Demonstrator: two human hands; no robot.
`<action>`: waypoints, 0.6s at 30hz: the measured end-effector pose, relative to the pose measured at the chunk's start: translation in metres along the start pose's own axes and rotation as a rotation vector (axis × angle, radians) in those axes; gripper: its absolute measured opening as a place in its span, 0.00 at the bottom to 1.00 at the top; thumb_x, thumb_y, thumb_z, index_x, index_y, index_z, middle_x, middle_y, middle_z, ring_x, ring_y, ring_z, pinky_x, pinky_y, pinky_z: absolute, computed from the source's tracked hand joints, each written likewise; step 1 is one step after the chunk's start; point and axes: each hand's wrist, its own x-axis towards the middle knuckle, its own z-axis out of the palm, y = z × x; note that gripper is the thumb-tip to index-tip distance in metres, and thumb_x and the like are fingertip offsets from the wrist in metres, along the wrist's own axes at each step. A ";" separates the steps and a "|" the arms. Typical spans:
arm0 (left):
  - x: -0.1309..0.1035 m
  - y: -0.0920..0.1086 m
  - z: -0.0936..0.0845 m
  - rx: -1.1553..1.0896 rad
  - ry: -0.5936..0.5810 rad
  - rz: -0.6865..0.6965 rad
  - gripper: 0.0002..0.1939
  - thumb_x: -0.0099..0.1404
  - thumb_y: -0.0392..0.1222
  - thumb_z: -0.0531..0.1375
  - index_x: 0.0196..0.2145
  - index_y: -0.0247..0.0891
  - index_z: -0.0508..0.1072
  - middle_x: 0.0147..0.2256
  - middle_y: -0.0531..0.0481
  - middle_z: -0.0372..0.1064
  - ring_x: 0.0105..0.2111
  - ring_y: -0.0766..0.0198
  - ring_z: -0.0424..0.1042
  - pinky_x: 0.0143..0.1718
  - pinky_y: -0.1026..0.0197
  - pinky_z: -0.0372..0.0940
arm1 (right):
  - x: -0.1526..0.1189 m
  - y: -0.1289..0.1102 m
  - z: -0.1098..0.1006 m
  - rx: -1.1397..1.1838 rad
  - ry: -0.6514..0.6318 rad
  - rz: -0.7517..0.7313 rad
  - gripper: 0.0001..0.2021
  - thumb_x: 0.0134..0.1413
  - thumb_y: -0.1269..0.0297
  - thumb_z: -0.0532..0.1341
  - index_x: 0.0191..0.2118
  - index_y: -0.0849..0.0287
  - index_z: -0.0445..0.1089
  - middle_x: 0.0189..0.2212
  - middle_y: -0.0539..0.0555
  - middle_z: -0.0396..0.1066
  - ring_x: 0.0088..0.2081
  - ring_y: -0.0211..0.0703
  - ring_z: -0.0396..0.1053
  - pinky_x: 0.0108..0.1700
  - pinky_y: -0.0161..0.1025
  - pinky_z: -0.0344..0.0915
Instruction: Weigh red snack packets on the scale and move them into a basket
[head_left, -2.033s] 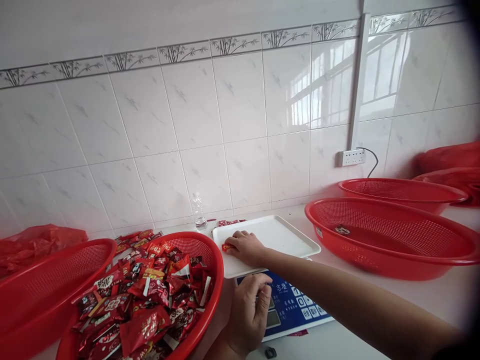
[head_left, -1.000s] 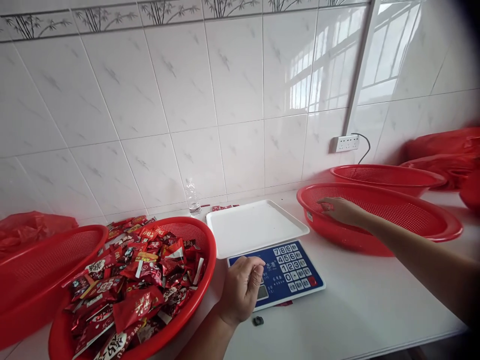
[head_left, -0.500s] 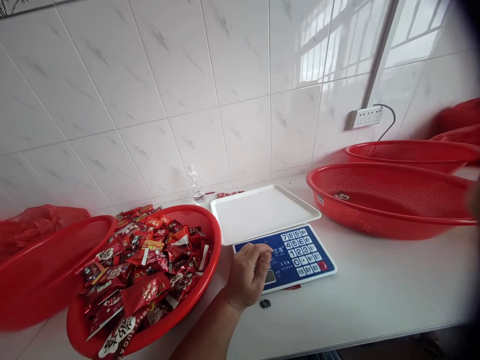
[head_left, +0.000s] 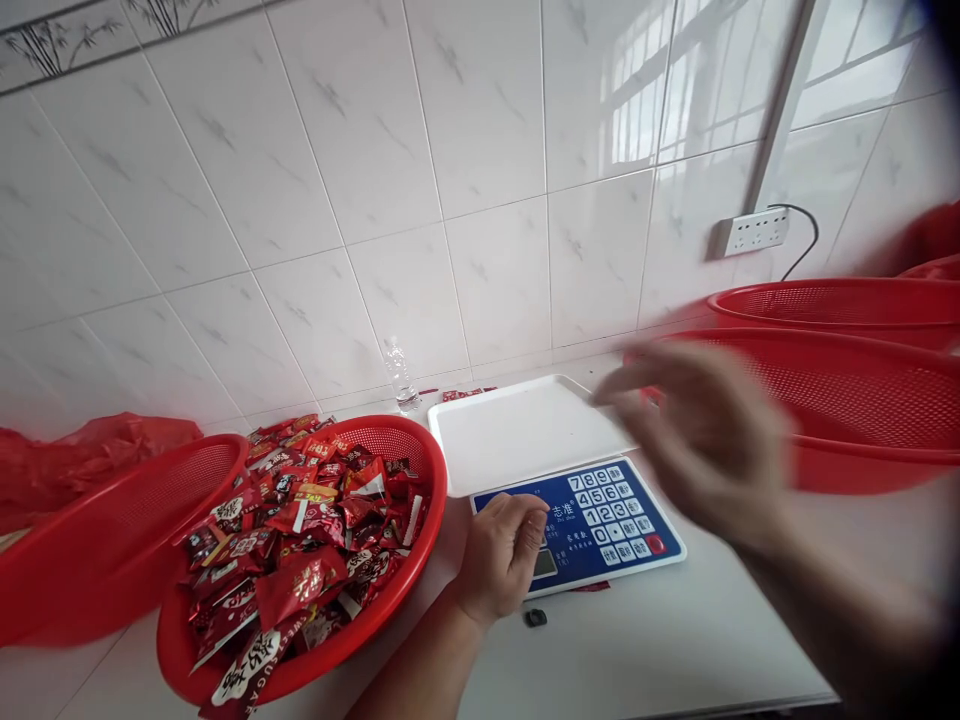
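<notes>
My left hand point(head_left: 501, 556) is curled closed over the left end of the blue keypad panel of a digital scale point(head_left: 645, 500); whether anything is inside the fingers is hidden. Smeared by motion, my right hand point(head_left: 705, 430) hangs above the scale's right side, in front of a red basket. Its fingers are too blurred to tell open from closed. Behind the panel lies the scale's bare white weighing tray point(head_left: 517, 430). To the left stands a red basket point(head_left: 429, 520) heaped with red-wrapped candies point(head_left: 300, 580).
Two more red baskets point(head_left: 862, 390) stand at right, another red basket point(head_left: 127, 540) at far left. A small clear bottle point(head_left: 400, 375) is by the tiled wall. A small dark object point(head_left: 535, 618) lies before the scale. A power socket point(head_left: 756, 232) is on the wall.
My right hand has come in from the right edge to above the scale. My left hand keeps its place on the scale. The view has shifted slightly.
</notes>
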 end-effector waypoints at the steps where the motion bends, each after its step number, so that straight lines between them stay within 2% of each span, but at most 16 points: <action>1: 0.001 0.004 0.001 0.070 -0.018 0.037 0.12 0.68 0.40 0.46 0.37 0.36 0.69 0.28 0.48 0.68 0.30 0.64 0.67 0.33 0.62 0.64 | -0.002 -0.004 0.014 0.045 -0.043 -0.061 0.19 0.59 0.55 0.50 0.55 0.48 0.57 0.41 0.54 0.70 0.43 0.45 0.68 0.39 0.43 0.69; 4: 0.002 0.025 -0.002 0.334 -0.161 0.170 0.12 0.66 0.40 0.48 0.35 0.37 0.70 0.28 0.46 0.69 0.31 0.60 0.68 0.34 0.58 0.64 | -0.009 -0.001 0.062 0.058 -0.243 -0.150 0.18 0.59 0.58 0.49 0.54 0.51 0.60 0.43 0.55 0.71 0.42 0.46 0.69 0.41 0.43 0.67; 6: -0.001 0.046 -0.012 0.449 -0.275 0.226 0.11 0.66 0.41 0.49 0.34 0.37 0.70 0.28 0.46 0.69 0.31 0.59 0.68 0.33 0.58 0.64 | -0.015 0.008 0.086 0.006 -0.362 -0.082 0.18 0.59 0.58 0.49 0.53 0.53 0.61 0.43 0.56 0.71 0.41 0.47 0.70 0.39 0.43 0.67; 9: -0.004 0.076 -0.043 0.447 -0.340 0.259 0.09 0.64 0.40 0.51 0.34 0.38 0.70 0.31 0.46 0.70 0.32 0.60 0.69 0.33 0.60 0.64 | -0.025 0.019 0.099 -0.050 -0.439 -0.053 0.18 0.59 0.58 0.49 0.52 0.54 0.62 0.39 0.55 0.73 0.39 0.47 0.71 0.36 0.41 0.66; 11: 0.002 0.085 -0.071 0.449 -0.372 0.180 0.09 0.64 0.39 0.51 0.36 0.39 0.70 0.33 0.48 0.71 0.33 0.62 0.69 0.35 0.62 0.64 | -0.029 0.023 0.098 -0.061 -0.420 -0.076 0.17 0.59 0.59 0.49 0.51 0.55 0.63 0.37 0.55 0.74 0.38 0.46 0.72 0.34 0.39 0.66; 12: 0.008 0.084 -0.086 0.475 -0.387 0.096 0.10 0.65 0.37 0.50 0.37 0.40 0.70 0.34 0.49 0.71 0.34 0.62 0.69 0.36 0.62 0.64 | -0.030 0.024 0.096 -0.060 -0.403 -0.094 0.16 0.59 0.59 0.49 0.51 0.55 0.63 0.37 0.55 0.74 0.37 0.46 0.72 0.33 0.38 0.65; 14: 0.023 0.069 -0.113 0.551 -0.377 -0.087 0.12 0.65 0.36 0.48 0.39 0.41 0.70 0.36 0.50 0.70 0.37 0.63 0.68 0.37 0.61 0.64 | -0.031 0.024 0.092 -0.053 -0.371 -0.128 0.15 0.59 0.60 0.49 0.49 0.56 0.64 0.36 0.55 0.74 0.37 0.45 0.72 0.32 0.37 0.65; 16: 0.040 0.040 -0.132 0.651 -0.372 -0.208 0.13 0.64 0.36 0.47 0.37 0.42 0.70 0.38 0.51 0.70 0.38 0.62 0.68 0.38 0.61 0.63 | -0.032 0.024 0.090 -0.049 -0.357 -0.143 0.15 0.59 0.60 0.49 0.48 0.56 0.65 0.35 0.54 0.75 0.36 0.44 0.72 0.31 0.37 0.65; 18: 0.055 0.003 -0.142 0.697 -0.382 -0.328 0.13 0.63 0.36 0.47 0.35 0.41 0.71 0.36 0.52 0.70 0.37 0.62 0.69 0.38 0.61 0.63 | -0.033 0.025 0.090 -0.046 -0.353 -0.135 0.14 0.59 0.60 0.49 0.47 0.56 0.66 0.34 0.53 0.75 0.34 0.44 0.72 0.29 0.37 0.64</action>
